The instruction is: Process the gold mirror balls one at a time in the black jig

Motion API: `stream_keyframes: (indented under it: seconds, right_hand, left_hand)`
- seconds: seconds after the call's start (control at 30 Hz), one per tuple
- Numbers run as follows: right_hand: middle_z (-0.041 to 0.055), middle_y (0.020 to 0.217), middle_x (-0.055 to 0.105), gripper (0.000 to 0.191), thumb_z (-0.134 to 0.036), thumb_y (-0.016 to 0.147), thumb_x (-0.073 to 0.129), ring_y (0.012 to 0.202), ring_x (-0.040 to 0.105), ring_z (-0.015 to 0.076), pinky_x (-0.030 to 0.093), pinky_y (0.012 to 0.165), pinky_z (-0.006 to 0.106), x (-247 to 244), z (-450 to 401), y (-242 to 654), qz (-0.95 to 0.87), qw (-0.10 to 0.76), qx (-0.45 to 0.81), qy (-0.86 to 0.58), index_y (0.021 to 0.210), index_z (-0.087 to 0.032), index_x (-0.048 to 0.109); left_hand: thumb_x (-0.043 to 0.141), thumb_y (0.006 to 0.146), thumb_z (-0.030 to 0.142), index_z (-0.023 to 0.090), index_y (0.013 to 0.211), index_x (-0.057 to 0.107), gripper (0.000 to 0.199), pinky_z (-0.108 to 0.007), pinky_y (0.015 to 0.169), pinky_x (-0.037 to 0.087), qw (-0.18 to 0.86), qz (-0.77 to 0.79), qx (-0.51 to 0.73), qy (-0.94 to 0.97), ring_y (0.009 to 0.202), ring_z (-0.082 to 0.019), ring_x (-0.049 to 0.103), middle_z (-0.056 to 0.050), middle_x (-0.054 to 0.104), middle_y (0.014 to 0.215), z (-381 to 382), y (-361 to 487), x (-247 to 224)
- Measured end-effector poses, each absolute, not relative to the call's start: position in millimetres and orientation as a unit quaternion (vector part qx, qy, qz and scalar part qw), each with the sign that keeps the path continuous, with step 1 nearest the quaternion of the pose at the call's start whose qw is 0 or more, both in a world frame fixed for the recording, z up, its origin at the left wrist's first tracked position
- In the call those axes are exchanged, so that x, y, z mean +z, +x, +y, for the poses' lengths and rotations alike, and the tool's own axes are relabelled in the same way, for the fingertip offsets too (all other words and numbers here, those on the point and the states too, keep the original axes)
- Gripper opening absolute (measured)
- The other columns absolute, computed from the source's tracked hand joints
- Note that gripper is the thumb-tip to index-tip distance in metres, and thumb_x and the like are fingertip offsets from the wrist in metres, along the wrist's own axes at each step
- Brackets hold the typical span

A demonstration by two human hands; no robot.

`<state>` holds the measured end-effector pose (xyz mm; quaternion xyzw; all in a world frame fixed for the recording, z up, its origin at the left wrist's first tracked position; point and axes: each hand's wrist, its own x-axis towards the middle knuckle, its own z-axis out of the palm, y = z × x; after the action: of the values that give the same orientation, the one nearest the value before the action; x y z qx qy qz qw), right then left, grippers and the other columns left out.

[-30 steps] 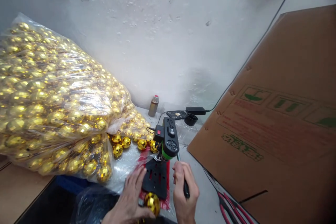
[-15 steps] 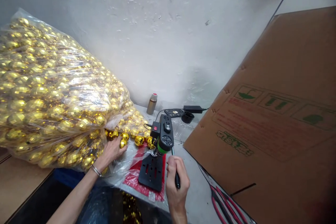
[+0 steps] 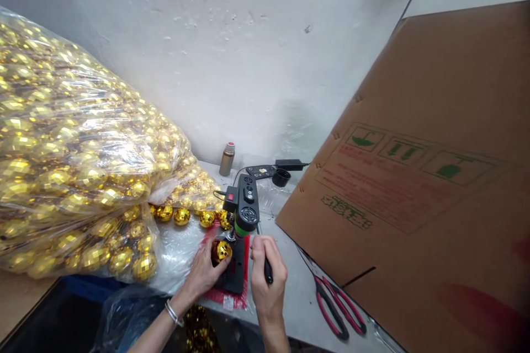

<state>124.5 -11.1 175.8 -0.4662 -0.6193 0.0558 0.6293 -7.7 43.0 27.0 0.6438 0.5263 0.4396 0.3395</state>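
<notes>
My left hand (image 3: 204, 271) grips a shiny gold mirror-tiled ball (image 3: 224, 251) between thumb and fingers. The ball is at the small black bench drill press (image 3: 247, 204), below its head and over the black slotted base plate (image 3: 236, 278). My right hand (image 3: 269, 271) is wrapped round the press's lever handle (image 3: 268, 272), whose black grip end sticks out of the fist. Several loose gold balls (image 3: 181, 216) lie behind my left hand, by the mouth of a big clear plastic bag (image 3: 83, 143) full of such balls. The tool tip is hidden behind the ball and fingers.
A large cardboard box (image 3: 397, 176) leans in on the right. Red-and-black scissors (image 3: 337, 303) lie at its foot. Behind the press stand a small bottle (image 3: 227, 159), a black cup (image 3: 281, 177) and a power adapter (image 3: 289, 165), near the white wall (image 3: 232, 66).
My left hand has moved right from the loose balls by the bag to the press, bringing a gold ball. My right hand stays on the lever. The view has shifted somewhat right.
</notes>
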Motion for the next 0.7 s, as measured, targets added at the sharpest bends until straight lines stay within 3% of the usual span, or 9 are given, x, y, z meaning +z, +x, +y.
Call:
stream_keyframes:
  seconds: [0.17, 0.5, 0.7]
  right_hand:
    - [-0.0029, 0.071, 0.052, 0.027, -0.021, 0.103, 0.044, 0.064, 0.049, 0.0106, 0.041, 0.059, 0.019, 172.9, -11.4, 123.4, -0.617, 0.634, 0.054, -0.463, 0.078, -0.021, 0.055]
    - [-0.0035, 0.074, 0.052, 0.025, -0.02, 0.103, 0.044, 0.065, 0.051, 0.0096, 0.043, 0.06, 0.017, 167.8, -13.1, 122.0, -0.608, 0.64, 0.071, -0.465, 0.081, -0.022, 0.056]
    - [-0.0039, 0.074, 0.052, 0.024, -0.018, 0.102, 0.044, 0.067, 0.051, 0.009, 0.043, 0.062, 0.016, 168.6, -12.1, 122.6, -0.612, 0.639, 0.064, -0.462, 0.082, -0.022, 0.056]
  left_hand:
    - [0.07, 0.084, 0.037, 0.021, 0.131, 0.058, 0.051, -0.056, 0.106, 0.048, 0.28, 0.484, 0.432, 0.708, 0.122, -0.034, 0.062, -0.015, 0.067, 0.132, 42.8, -6.7, 25.2]
    - [0.072, 0.083, 0.03, 0.02, 0.132, 0.053, 0.054, -0.054, 0.106, 0.051, 0.316, 0.449, 0.424, 0.72, 0.122, -0.033, 0.063, -0.015, 0.065, 0.132, 31.1, -10.8, 13.0]
    - [0.073, 0.082, 0.035, 0.02, 0.132, 0.054, 0.056, -0.055, 0.106, 0.051, 0.319, 0.459, 0.411, 0.72, 0.122, -0.034, 0.063, -0.016, 0.065, 0.132, 36.1, -10.5, 18.3]
